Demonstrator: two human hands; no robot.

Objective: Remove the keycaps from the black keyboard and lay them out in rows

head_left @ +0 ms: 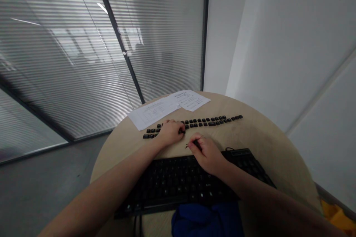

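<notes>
My left hand (171, 132) is over the rows of loose black keycaps (203, 124), its fingers closed on a black keycap (181, 131) at the tabletop. It hides part of the rows. Just to the right, my right hand (205, 152) is closed in a pinch on a small dark tool, apparently a wire keycap puller (186, 146), whose thin ends stick out to the left. Most of that tool is hidden by the fingers. Beneath both forearms lies a black keyboard (178, 181), with the right hand above its far edge.
Printed paper sheets (157, 112) lie at the back left of the round wooden table (289, 170). Blue cloth (207, 220) is at the near edge, in front of the keyboard. Behind stand a glass partition with blinds (167, 33) and a white wall (292, 44).
</notes>
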